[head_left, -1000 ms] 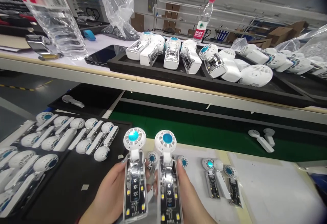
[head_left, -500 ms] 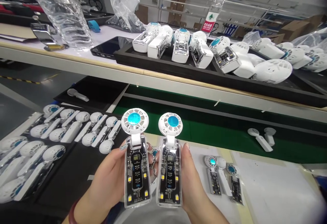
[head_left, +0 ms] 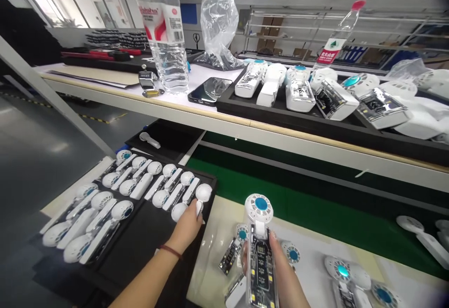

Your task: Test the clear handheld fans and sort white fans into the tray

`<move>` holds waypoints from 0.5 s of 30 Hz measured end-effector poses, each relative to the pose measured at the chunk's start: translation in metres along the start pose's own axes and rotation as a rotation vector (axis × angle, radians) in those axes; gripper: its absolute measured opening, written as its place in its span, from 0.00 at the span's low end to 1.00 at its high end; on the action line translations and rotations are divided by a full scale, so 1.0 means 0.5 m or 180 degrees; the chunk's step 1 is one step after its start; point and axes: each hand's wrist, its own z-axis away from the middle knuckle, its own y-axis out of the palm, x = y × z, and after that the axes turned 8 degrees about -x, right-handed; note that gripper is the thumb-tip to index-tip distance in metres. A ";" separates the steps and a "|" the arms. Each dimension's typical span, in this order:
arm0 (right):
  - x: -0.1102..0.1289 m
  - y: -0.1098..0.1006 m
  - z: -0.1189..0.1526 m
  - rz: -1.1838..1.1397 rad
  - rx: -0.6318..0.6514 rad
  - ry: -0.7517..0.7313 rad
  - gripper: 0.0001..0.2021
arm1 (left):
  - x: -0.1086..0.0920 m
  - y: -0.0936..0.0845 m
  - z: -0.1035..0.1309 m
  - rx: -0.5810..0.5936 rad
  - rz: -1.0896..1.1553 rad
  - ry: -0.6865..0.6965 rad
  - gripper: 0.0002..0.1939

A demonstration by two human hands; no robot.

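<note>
My left hand (head_left: pixel 188 227) is closed around a small white handheld fan (head_left: pixel 203 193) at the right edge of a black tray (head_left: pixel 140 247). The fan's round head shows beyond my fingers, while its handle is mostly hidden by them. Several similar fans (head_left: pixel 142 186) lie in slanting rows on that tray. My right hand (head_left: pixel 286 273) grips another handheld fan (head_left: pixel 260 252) upright over the worktable. Its head has a blue disc, and its clear handle shows a dark circuit board with yellow squares. More fans (head_left: pixel 342 270) lie on the table to the right of this hand.
A shelf (head_left: pixel 245 125) crosses above the work area. On it stand a large water bottle (head_left: pixel 164 36), a phone (head_left: pixel 210 90), a plastic bag (head_left: pixel 220 27), a red-capped bottle (head_left: pixel 340 34) and a black tray of fans (head_left: pixel 280 116). Behind the table runs a green strip (head_left: pixel 315 205).
My left hand has moved left with its fan, from beside the other one to the black tray. My right hand still holds its fan, now lower right in view. The view has turned left.
</note>
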 end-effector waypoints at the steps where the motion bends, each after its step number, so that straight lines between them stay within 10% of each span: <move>1: -0.010 -0.005 -0.005 0.0167 -0.0090 -0.0172 0.23 | 0.012 0.010 -0.019 -0.0048 -0.0195 0.0054 0.21; 8: -0.036 -0.043 -0.066 0.0505 -0.0493 -0.0546 0.14 | 0.033 0.064 -0.101 -0.0393 -0.1070 0.0483 0.18; 15: -0.058 -0.077 -0.092 0.0602 -0.0753 -0.0444 0.17 | 0.090 0.028 -0.041 -0.1049 -0.1392 0.0965 0.22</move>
